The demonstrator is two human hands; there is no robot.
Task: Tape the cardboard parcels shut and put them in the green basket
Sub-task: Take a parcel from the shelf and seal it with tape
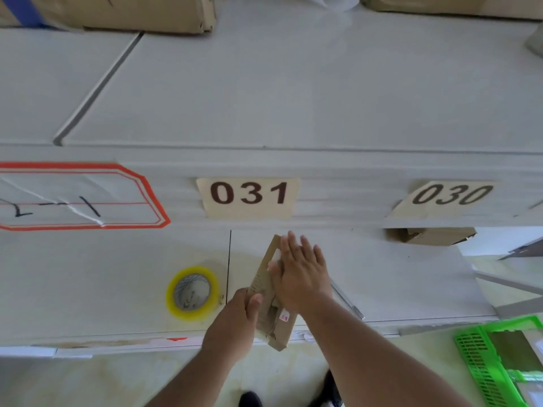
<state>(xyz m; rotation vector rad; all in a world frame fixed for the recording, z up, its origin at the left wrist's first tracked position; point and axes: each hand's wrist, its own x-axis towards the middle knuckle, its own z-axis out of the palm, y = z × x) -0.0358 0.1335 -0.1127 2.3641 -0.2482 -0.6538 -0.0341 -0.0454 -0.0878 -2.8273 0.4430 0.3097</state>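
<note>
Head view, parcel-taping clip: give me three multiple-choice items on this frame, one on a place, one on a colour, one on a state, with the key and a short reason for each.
1. Where does the tape roll lie relative to the cardboard parcel?
A. To its left on the white table
B. On top of it
C. Inside the green basket

2. What colour is the tape roll's outer band?
A. Blue
B. Yellow
C. Red

3. How is the right hand placed?
A. Curled in a fist in the air
B. Pinching the tape roll
C. Flat with straight fingers, pressing on the parcel

Key: 1 A, the roll lies on the table left of the parcel, apart from it. 2 B, its band is plainly yellow. 3 C, the fingers are spread straight over the parcel's top, while the left hand holds its near end.
</note>
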